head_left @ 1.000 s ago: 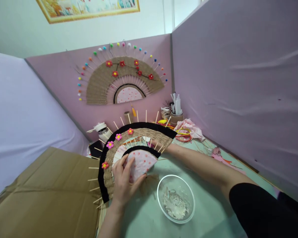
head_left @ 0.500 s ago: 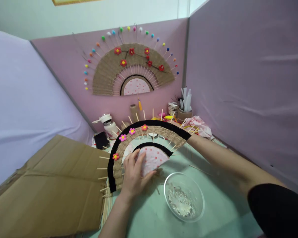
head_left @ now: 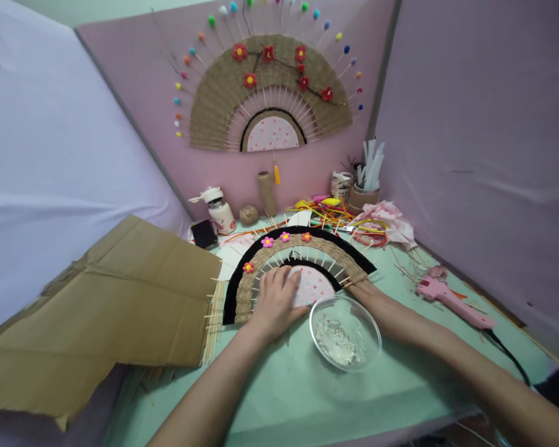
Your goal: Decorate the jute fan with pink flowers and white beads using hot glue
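At the far left, a sheet of cardboard [head_left: 135, 292] sits beside a bundle of sticks [head_left: 215, 332]. Behind them on the green surface [head_left: 279, 397] are a black box [head_left: 204, 234], a white bottle [head_left: 222, 215], a twine ball [head_left: 248, 215] and an upright tube [head_left: 267, 195]. Another fan [head_left: 272, 77] (larger, tipped with coloured balls) is on the wall above.

The left hand [head_left: 276, 298] is on the small fan [head_left: 313, 287], which is low over the middle of the surface, curved side away from the person. Its fingers are slightly bent over the pink dotted centre, thumb spread along the lower edge; I cannot tell whether they grip or only press. Four flowers [head_left: 267, 242] sit on the fan's left part.

A clear bowl [head_left: 371, 335] of white beads [head_left: 338, 343] stands in front of the fan. Just right of it, the right hand [head_left: 364, 296] reaches to the fan's right end, its fingers out of sight there, so I cannot tell how open they are or what they hold.

Further right are a cup [head_left: 364, 198] of white strips [head_left: 371, 164], a pink cloth [head_left: 391, 222] and a pink glue gun [head_left: 454, 303].
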A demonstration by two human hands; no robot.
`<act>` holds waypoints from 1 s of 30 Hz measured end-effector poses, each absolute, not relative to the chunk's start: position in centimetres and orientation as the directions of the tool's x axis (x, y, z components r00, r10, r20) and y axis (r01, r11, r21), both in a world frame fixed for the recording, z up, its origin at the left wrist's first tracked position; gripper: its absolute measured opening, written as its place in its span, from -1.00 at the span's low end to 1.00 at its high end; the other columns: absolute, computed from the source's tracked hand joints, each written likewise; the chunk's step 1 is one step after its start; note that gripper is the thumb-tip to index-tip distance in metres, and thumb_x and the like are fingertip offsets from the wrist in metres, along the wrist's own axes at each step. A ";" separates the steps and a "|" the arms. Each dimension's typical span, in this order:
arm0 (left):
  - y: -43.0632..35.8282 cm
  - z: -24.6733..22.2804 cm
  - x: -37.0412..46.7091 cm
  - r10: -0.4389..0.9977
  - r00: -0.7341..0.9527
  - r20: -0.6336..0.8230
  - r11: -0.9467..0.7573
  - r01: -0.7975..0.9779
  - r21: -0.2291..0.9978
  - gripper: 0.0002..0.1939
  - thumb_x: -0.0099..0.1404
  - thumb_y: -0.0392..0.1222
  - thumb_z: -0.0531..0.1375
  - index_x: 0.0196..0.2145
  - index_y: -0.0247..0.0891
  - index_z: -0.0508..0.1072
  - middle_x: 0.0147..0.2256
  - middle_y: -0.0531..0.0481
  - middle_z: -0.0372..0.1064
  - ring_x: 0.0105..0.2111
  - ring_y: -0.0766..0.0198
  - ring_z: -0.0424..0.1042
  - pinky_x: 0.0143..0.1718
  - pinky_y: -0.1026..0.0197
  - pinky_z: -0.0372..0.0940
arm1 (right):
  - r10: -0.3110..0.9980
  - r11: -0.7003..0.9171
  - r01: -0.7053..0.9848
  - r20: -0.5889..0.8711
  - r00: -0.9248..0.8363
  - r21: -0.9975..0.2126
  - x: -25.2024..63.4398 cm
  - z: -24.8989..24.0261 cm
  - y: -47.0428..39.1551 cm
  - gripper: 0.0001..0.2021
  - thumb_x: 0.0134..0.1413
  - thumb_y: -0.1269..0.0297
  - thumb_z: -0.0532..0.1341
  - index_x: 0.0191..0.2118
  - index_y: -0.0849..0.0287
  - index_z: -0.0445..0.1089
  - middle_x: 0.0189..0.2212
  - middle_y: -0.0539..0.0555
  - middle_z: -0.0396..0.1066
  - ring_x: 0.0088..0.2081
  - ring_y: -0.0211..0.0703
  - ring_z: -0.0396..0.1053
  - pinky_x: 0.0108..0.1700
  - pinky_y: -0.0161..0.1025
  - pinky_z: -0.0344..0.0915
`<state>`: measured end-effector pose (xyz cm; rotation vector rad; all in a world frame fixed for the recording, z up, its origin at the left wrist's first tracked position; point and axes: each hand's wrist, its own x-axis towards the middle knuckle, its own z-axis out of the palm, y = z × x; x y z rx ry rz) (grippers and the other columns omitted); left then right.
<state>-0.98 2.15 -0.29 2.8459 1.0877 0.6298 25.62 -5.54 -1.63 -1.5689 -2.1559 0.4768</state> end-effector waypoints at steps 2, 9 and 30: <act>1.5 0.0 -1.1 0.645 0.681 0.347 -0.758 0.630 0.170 -0.33 0.19 0.11 0.24 0.17 -0.20 0.22 0.15 -0.27 0.16 0.13 -0.11 0.10 0.14 -0.20 0.07 | 0.962 0.273 0.821 0.123 -0.244 -0.502 25.4 -1.6 -6.6 -0.49 0.27 0.14 0.07 0.30 0.07 0.17 0.29 0.21 0.17 0.30 0.15 0.08 0.28 0.20 0.06; 0.1 -0.8 -1.7 0.641 0.701 0.314 -0.767 0.606 0.211 -0.33 0.20 0.18 0.21 0.16 -0.21 0.25 0.14 -0.30 0.17 0.12 -0.12 0.11 0.12 -0.21 0.09 | 0.951 0.305 0.829 0.111 -0.288 -0.468 24.6 -1.8 -8.8 -0.56 0.28 0.15 0.05 0.23 0.03 0.28 0.14 0.22 0.36 0.15 0.17 0.30 0.14 0.17 0.26; 1.9 -1.6 -1.1 0.619 0.703 0.350 -0.783 0.591 0.194 -0.40 0.21 0.18 0.19 0.11 -0.16 0.32 0.15 -0.28 0.17 0.13 -0.12 0.09 0.12 -0.23 0.07 | 0.988 0.116 0.683 0.151 -0.009 -0.721 24.4 1.7 -12.7 -0.65 0.27 0.07 0.05 0.04 -0.05 0.45 -0.01 0.09 0.51 0.01 0.11 0.46 0.04 0.05 0.41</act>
